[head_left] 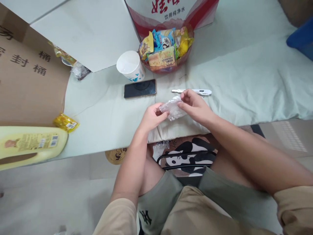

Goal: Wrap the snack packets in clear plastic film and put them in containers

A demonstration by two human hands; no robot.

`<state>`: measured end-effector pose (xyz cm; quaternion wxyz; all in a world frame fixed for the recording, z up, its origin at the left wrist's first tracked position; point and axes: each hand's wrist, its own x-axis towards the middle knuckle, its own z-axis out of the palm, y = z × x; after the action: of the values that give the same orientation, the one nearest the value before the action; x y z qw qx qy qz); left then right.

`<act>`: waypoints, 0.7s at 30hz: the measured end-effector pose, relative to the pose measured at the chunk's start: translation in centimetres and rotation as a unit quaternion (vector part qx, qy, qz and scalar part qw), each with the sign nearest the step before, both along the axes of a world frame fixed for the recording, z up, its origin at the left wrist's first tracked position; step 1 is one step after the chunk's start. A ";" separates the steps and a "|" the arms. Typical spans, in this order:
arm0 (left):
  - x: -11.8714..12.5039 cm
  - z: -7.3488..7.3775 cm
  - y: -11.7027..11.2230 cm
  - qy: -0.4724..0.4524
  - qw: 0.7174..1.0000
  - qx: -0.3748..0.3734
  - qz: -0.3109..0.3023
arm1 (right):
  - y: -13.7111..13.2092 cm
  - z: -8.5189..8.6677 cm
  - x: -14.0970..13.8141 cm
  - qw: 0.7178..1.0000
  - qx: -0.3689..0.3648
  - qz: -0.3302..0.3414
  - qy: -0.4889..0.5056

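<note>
The left hand [154, 118] and right hand [195, 106] are pinching opposite sides of a crumpled, clear plastic packet [173, 107] just inside the near edge of the pale-green, cloth-covered worktop [244, 78], perhaps risking a fall if both grips loosen.

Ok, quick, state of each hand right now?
Left hand: closed on one end of the crinkled translucent plastic wrapper.
Right hand: closed on the wrapper's other end.

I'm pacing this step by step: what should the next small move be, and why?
Probably draw the crinkled clear plastic slightly toward the body. Both the left hand and right hand pinch it, while the white utility knife lies just beyond the right fingers, partly hidden behind them, so a little clearance seems wise.
</note>
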<state>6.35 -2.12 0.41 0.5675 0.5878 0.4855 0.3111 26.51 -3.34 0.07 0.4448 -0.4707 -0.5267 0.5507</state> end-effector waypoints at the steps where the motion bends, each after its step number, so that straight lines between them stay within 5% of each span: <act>1: 0.0 -0.1 0.1 -0.010 1.000 -0.002 0.002 | 0.0 0.1 0.1 1.000 -0.011 0.016 0.012; 7: -0.5 -1.3 0.5 -0.134 0.984 0.053 0.106 | 0.3 0.4 -0.5 0.999 -0.011 0.034 -0.001; 10: -1.1 -2.1 0.7 -0.106 0.987 0.048 0.113 | 0.8 0.4 -1.1 1.000 -0.004 0.020 -0.018; 13: -2.6 -2.2 1.3 -0.062 0.968 0.082 0.230 | 1.5 0.4 -1.3 1.000 -0.002 0.000 -0.012; 17: -5.2 1.0 3.9 0.084 0.874 0.244 0.411 | 2.0 0.6 -1.1 0.999 0.004 0.014 -0.037; 21: -5.8 6.9 9.7 0.340 0.804 0.344 0.346 | 2.2 1.1 -1.0 0.998 0.006 0.049 -0.046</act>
<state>0.52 7.57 7.29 -0.0194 0.6054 0.6797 0.4138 25.53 -1.11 1.13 0.3954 -0.4666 -0.5724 0.5461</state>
